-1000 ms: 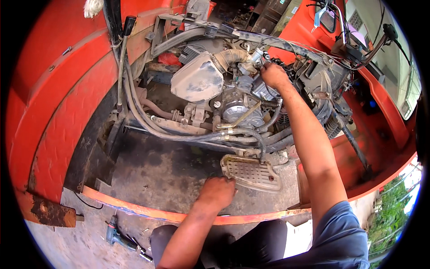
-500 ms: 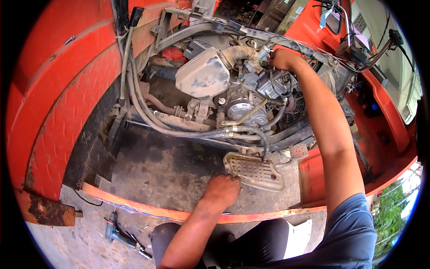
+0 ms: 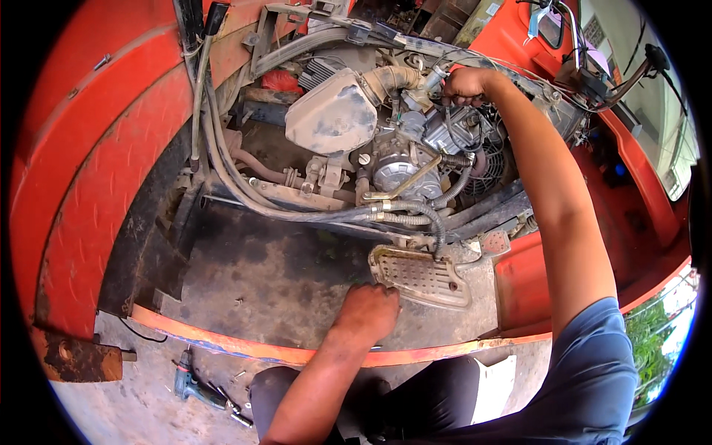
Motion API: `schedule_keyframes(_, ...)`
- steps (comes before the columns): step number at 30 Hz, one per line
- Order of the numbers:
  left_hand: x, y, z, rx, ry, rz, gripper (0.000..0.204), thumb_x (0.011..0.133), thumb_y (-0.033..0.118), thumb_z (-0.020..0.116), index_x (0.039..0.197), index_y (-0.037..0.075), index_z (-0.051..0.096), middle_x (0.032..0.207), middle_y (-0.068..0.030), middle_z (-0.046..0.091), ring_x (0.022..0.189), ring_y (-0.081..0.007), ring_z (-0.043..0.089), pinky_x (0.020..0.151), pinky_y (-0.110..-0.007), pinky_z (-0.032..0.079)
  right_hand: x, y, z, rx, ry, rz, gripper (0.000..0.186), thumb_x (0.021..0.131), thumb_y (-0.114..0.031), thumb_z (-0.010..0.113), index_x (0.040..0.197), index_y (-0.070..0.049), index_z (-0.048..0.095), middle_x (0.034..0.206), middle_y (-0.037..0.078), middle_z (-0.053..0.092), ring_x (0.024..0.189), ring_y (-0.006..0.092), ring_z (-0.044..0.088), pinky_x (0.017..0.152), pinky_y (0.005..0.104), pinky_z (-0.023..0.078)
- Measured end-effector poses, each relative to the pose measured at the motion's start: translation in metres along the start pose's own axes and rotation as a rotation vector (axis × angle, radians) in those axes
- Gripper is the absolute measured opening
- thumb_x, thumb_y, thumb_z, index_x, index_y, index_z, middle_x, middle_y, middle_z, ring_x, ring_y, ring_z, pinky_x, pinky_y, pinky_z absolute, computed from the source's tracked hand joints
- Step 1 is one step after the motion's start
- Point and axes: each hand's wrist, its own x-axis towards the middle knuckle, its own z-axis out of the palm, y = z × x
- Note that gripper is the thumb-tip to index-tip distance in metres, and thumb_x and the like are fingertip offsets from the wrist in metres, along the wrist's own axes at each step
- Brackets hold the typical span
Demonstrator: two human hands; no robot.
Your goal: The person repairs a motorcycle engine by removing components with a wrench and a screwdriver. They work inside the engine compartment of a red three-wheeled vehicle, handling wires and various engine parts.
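Note:
My right hand (image 3: 466,86) is closed at the top of the dusty engine (image 3: 408,176), just right of a silver cylindrical part (image 3: 435,78). Its fingers curl downward, and whatever they grip is hidden. Behind that part, a tan ribbed intake hose (image 3: 391,80) runs to a dirty grey air filter box (image 3: 332,117). My left hand (image 3: 368,313) is a fist, knuckles up, at the near left edge of a perforated metal foot pedal (image 3: 423,278). Its palm faces down, so I cannot see if anything is inside.
Grey hoses (image 3: 245,199) run along the engine's left and front. An orange floor edge (image 3: 259,354) crosses in front of my knees. On the ground lie a cordless drill (image 3: 194,387) and a socket tool (image 3: 239,415). Handlebars (image 3: 586,78) stand at far right, past red body panels.
My right hand has turned a little, and its curled fingers show more from below. My left fist stays by the pedal. The whole view has shifted slightly.

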Motion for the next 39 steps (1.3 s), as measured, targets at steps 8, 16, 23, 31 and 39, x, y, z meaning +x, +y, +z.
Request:
schedule_keyframes(8,0.001,0.013,-0.024,-0.048,-0.071,0.031,0.03,0.092,0.03,0.067,0.102,0.002,0.067,0.101,-0.0191,0.072,0.099,-0.0379,0.069,0.085,-0.05,0.055,0.017,0.024,0.008,0.505,-0.116,0.032,0.016,0.098,-0.018,0.053,0.091,-0.008,0.063,0.058,-0.008,0.044,0.044,0.003,0.032,0.039,0.021,0.026)
schedule_keyframes(16,0.216,-0.009,-0.186,0.47,0.655,0.318,0.036,0.085,0.02,0.074,0.113,0.0,0.064,0.117,-0.0195,0.066,0.111,-0.0363,0.063,0.099,-0.045,0.05,0.001,0.041,0.004,0.511,-0.071,0.084,0.02,0.098,-0.022,0.052,0.095,-0.009,0.067,0.057,-0.011,0.042,0.044,0.0019,0.029,0.041,0.0205,0.024)
schedule_keyframes(23,0.317,-0.07,-0.227,0.486,0.487,0.122,0.052,0.094,0.037,0.067,0.126,-0.002,0.056,0.133,-0.0229,0.06,0.127,-0.0369,0.057,0.109,-0.044,0.044,0.007,0.009,0.013,0.576,-0.095,0.063,0.022,0.099,-0.023,0.05,0.095,-0.008,0.066,0.056,-0.011,0.042,0.044,0.0023,0.028,0.04,0.0204,0.025)
schedule_keyframes(31,0.325,-0.056,-0.227,0.438,0.432,0.102,0.054,0.094,0.045,0.066,0.121,-0.002,0.064,0.126,-0.0235,0.065,0.124,-0.0365,0.059,0.106,-0.045,0.046,0.003,0.027,0.028,0.527,0.052,0.003,0.02,0.096,-0.021,0.052,0.085,-0.009,0.065,0.058,-0.008,0.046,0.044,0.0035,0.033,0.04,0.0224,0.026)
schedule_keyframes(39,0.318,-0.044,-0.241,0.419,0.347,0.047,0.058,0.092,0.05,0.067,0.119,0.0,0.067,0.119,-0.0253,0.069,0.118,-0.0392,0.062,0.102,-0.048,0.048,0.019,0.033,0.081,0.486,0.637,-0.207,0.021,0.087,-0.014,0.059,0.078,0.003,0.065,0.063,0.008,0.058,0.043,0.0174,0.047,0.04,0.0366,0.033)
